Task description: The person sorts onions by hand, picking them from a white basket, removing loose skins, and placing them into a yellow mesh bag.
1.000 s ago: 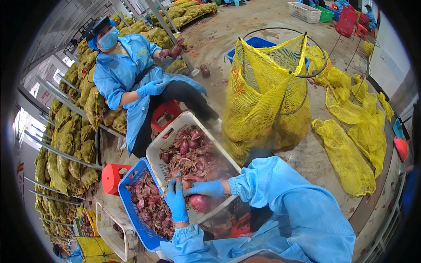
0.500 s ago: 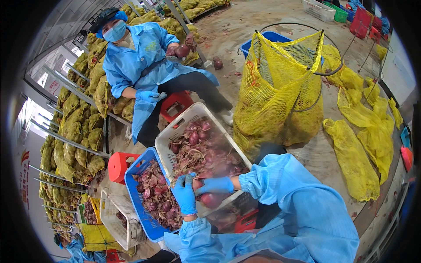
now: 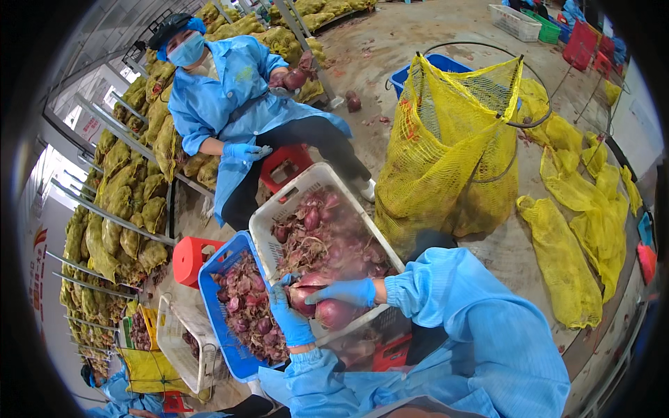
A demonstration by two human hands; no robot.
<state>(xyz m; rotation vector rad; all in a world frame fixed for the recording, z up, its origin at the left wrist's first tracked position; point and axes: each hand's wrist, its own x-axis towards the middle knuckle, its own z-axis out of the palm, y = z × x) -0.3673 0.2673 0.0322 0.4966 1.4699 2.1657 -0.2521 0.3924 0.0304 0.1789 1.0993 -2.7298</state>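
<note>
My left hand (image 3: 289, 319), in a blue glove, is closed around the left side of a red onion (image 3: 302, 296) with papery skin. My right hand (image 3: 352, 292), gloved too, grips the same onion from the right with its fingers bent. A second red onion (image 3: 335, 315) sits just below my right hand; whether the palm bears it is hidden. Both hands are above the near end of a white crate (image 3: 380, 240) of red onions and loose skins. Left of it, against my left forearm, stands a blue crate (image 3: 209, 289) filled with small onions and peelings.
Across the crates a person (image 3: 233, 90) in blue sits with onions in one hand. A tall yellow mesh bag (image 3: 446, 153) stands to the right on a hoop frame. Flat yellow net bags (image 3: 564, 258) lie beyond it. A red stool (image 3: 195, 261) and a white basket (image 3: 185, 341) are at left.
The onion between my hands shows more fully now, and my left fingers have shifted to its left side. The whole view has shifted slightly. The other person's pose is much the same.
</note>
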